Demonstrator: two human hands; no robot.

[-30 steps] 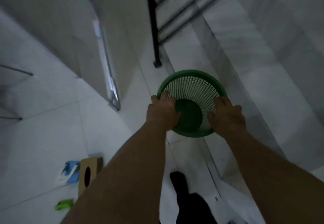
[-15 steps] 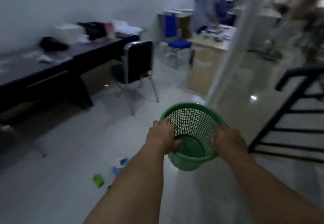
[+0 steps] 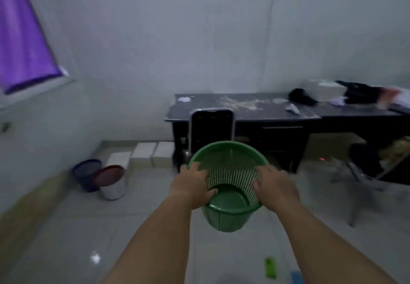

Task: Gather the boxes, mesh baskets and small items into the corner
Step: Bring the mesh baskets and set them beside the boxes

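I carry a green mesh basket [image 3: 230, 168] in the air in front of me, its mouth tilted towards me. My left hand [image 3: 192, 185] grips its left rim with the thumb inside. My right hand [image 3: 274, 187] grips the right rim the same way. In the room's corner at the left stand a dark blue basket [image 3: 85, 173] and a white basket with a reddish rim [image 3: 112, 183]. Several white boxes [image 3: 143, 153] lie along the wall behind them. A small green item [image 3: 271, 267] and a blue item [image 3: 297, 278] lie on the floor at the bottom right.
A dark desk [image 3: 244, 110] with clutter stands against the far wall, a black chair [image 3: 211, 132] pushed under it. A second chair [image 3: 372, 172] stands at the right. A purple blind [image 3: 21, 39] hangs at the upper left. The floor is pale tile.
The view has swung left from the stair rail and office area to the room's corner. Both hands kept hold of the green basket the whole time.
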